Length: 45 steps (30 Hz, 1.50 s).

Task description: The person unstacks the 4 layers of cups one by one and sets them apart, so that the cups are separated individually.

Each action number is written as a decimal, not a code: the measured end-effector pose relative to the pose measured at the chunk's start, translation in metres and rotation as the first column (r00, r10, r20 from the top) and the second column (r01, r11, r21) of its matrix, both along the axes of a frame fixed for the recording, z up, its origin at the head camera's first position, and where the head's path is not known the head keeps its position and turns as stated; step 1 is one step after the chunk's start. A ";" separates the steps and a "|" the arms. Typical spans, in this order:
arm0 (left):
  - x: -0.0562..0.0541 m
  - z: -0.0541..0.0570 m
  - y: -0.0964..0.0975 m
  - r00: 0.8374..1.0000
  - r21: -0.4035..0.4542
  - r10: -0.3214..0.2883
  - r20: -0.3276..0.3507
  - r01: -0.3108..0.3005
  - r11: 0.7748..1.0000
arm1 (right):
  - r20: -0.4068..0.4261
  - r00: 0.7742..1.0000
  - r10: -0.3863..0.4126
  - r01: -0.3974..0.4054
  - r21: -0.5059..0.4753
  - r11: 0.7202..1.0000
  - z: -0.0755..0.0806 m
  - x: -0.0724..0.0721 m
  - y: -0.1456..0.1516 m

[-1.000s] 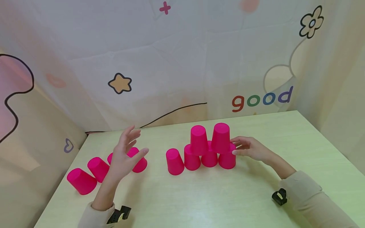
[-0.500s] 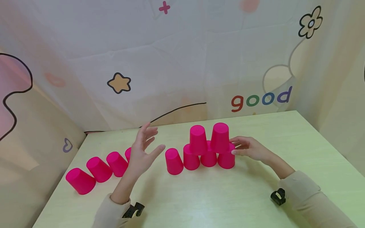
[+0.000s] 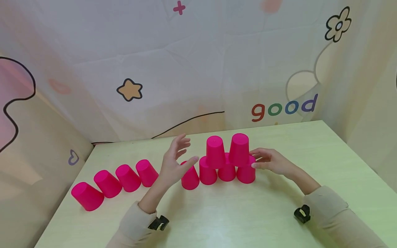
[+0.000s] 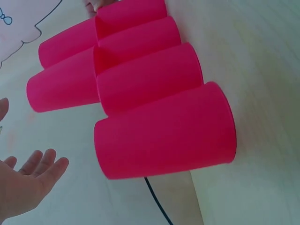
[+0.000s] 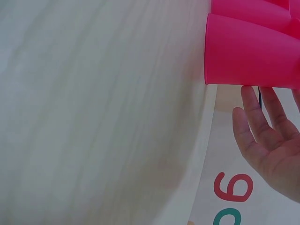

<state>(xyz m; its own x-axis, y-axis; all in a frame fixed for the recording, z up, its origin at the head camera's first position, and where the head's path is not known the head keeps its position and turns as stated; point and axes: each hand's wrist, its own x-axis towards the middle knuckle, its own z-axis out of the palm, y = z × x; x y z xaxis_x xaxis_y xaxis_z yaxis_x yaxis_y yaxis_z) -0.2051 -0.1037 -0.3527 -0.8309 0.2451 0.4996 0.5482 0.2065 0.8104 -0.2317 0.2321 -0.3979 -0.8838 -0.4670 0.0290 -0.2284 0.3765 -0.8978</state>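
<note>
Our right hand [image 3: 274, 162] grasps nothing: its fingers are extended, and its fingertips [image 5: 248, 92] touch the side of the end cup [image 3: 247, 175], just to its left. Our left hand [image 3: 173, 167] is released too, fingers spread and thumb apart, raised beside the far-left cup [image 3: 190, 180], which it partly hides in the head view. Between our hands, 2 middle cups [image 3: 208, 175] complete this row of 4, all pink and mouth down. On top, 2 upper cups [image 3: 215, 151] stand side by side, also mouth down, bridging the 3 cups nearer our right hand. To the left of our left hand, we see 4 more pink cups [image 3: 128, 178] mouth down in a slanting line. Beneath our hands spreads a pale wooden table [image 3: 223, 217]. Beyond them hangs a light curtain [image 3: 186, 69], with an orange star [image 3: 129, 90] behind and left of our left hand and the colored word "good" [image 3: 284, 107] behind our right. Below each hand we have a beige sleeve [image 3: 328, 206] and a black clip [image 3: 159, 223].
</note>
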 end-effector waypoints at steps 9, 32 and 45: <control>-0.012 -0.007 0.020 0.988 -0.019 -0.058 0.140 0.062 0.998 | -0.003 1.000 -0.009 0.009 0.014 1.000 -0.003 0.000 0.000; -0.022 -0.018 0.057 0.964 -0.082 -0.072 0.256 0.096 0.992 | -0.006 1.000 -0.007 0.007 0.007 1.000 0.004 0.001 -0.001; -0.016 -0.007 0.045 0.983 -0.060 -0.064 0.174 0.075 0.995 | 0.011 1.000 -0.016 0.016 0.017 1.000 0.002 0.000 -0.001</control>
<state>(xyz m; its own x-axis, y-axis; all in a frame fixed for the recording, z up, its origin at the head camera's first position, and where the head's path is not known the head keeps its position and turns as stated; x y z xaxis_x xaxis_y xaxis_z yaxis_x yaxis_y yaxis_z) -0.2210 -0.0587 -0.3596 -0.8827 0.3329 0.3317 0.4169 0.2291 0.8796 -0.2314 0.2307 -0.3964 -0.8912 -0.4534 0.0107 -0.2119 0.3955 -0.8937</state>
